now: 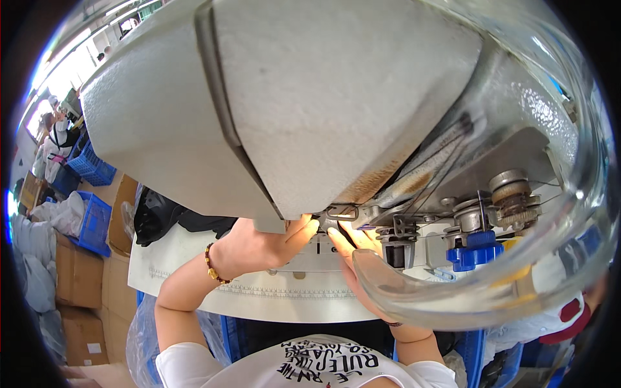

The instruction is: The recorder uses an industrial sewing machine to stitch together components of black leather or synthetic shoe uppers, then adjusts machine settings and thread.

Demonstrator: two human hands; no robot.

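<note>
A grey-white sewing machine head (349, 84) fills the upper middle and hides part of the work spot beneath it. My left hand (259, 246) reaches in beside the needle area, its fingers bent and pressed together; what they hold, if anything, is hidden. From the other side comes my right hand (352, 249), fingers stretched out and slightly apart, partly behind a clear curved plastic part (414, 304). Between both sets of fingertips sits a small dark piece (328, 224), too covered to name. Both hands are low over the pale machine bed (304, 294).
Black cloth (162, 213) lies on the bed's left side. Thread guides and a blue knob (475, 255) stick out at the right. Cardboard boxes (77, 275) and blue crates (96, 223) stand on the floor at left. Another person (55, 129) is farther back.
</note>
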